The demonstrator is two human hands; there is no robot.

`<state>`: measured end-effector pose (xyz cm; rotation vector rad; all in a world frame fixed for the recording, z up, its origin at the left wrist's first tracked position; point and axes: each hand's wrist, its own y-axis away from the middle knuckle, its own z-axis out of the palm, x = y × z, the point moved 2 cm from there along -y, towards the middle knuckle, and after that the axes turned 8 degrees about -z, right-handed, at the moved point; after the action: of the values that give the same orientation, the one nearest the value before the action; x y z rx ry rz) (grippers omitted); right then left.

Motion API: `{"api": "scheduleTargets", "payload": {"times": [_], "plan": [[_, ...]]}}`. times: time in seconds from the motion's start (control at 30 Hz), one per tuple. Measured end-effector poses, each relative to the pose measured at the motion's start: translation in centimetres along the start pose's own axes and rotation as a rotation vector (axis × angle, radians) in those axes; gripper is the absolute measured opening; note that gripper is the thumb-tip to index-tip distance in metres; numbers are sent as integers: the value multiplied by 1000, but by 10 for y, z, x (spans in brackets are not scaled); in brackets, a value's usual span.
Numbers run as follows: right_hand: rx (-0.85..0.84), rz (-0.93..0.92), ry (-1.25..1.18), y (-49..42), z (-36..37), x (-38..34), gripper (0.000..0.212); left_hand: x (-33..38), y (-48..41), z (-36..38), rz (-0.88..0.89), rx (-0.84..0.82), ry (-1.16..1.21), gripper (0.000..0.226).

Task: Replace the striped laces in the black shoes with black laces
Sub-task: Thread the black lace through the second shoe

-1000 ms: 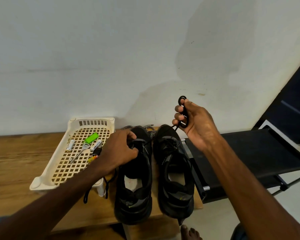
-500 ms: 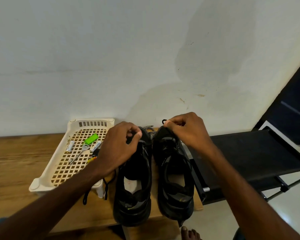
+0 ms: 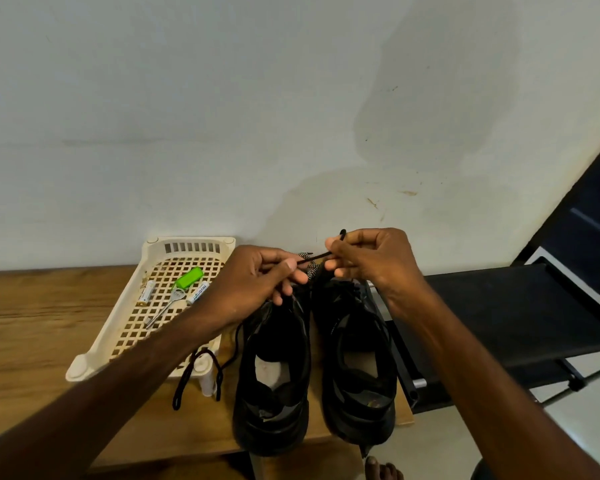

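Observation:
Two black shoes stand side by side on the wooden table (image 3: pixel 32 317), heels toward me: the left shoe (image 3: pixel 274 386) and the right shoe (image 3: pixel 357 368). Over their toes my left hand (image 3: pixel 257 282) and my right hand (image 3: pixel 368 261) pinch the two ends of a short stretch of black lace (image 3: pixel 314 256) held taut between them. A striped lace (image 3: pixel 311 271) shows just under that stretch, behind the toes. Another black lace (image 3: pixel 201 372) lies loose on the table left of the left shoe.
A cream plastic basket (image 3: pixel 94 355) sits left of the shoes with batteries, a key and a green item (image 3: pixel 189 278) inside. A black folding stand (image 3: pixel 499 317) adjoins the table on the right. The wall is close behind. A bare foot (image 3: pixel 383 471) shows below.
My right hand came down from a raised position holding a coiled lace to the shoe toes. My left hand lifted off the left shoe, and both now pinch the black lace.

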<state>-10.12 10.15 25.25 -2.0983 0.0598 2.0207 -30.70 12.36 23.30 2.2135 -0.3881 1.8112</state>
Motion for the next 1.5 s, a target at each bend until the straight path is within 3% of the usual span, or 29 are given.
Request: {"api": "scheduleTargets", "payload": {"times": [0.13, 0.33, 0.47, 0.53, 0.63, 0.77, 1.03, 1.23, 1.5], "plan": [[7, -14, 76, -3, -4, 9, 21, -5, -1, -14, -40, 6, -20, 18], [-6, -53, 270, -5, -1, 15, 24, -11, -8, -39, -31, 176, -151, 20], [-26, -127, 782, -4, 0, 16, 45, -15, -12, -40, -28, 114, -235, 15], [25, -250, 905, -4, 3, 12, 46, -17, -11, -37, 7, 132, -321, 12], [-86, -407, 848, -4, 17, 7, 26, -16, -7, -32, 90, 130, -401, 9], [-356, -401, 749, -1, 36, 19, 17, -9, -7, -27, 138, 121, -446, 9], [-252, -336, 877, -7, 34, 27, 8, -14, -4, -26, 16, 259, -552, 12], [-295, -248, 863, -7, 36, 29, 7, -25, 13, -5, -55, 184, -813, 35], [-304, -201, 795, -3, 47, 28, 4, -18, 11, 7, -85, 303, -1022, 25]]}}
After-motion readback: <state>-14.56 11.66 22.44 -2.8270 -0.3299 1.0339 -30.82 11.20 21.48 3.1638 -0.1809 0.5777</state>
